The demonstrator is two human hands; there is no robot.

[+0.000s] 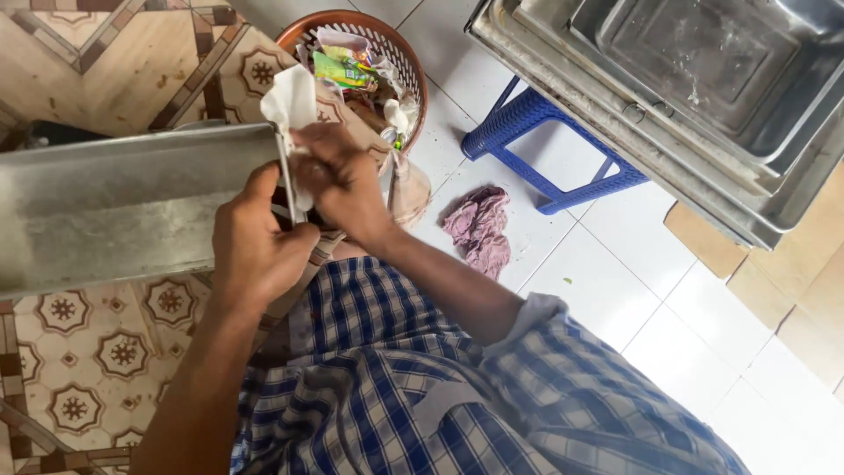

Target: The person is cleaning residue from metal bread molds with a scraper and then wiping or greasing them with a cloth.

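A long steel tray [123,207] is held on edge across the left of the view. My left hand [255,242] grips the tray's near end, thumb over its rim. At that same end, my right hand [338,180] presses a white tissue [290,101] against the rim. The tissue sticks up above the tray's corner. My blue checked shirt fills the bottom of the view.
A brown plastic basket [396,53] full of wrappers and rubbish stands just beyond my hands. A pink rag [482,229] lies on the white tiled floor. A blue plastic stool [545,132] stands under a stack of steel trays [703,97] at the upper right.
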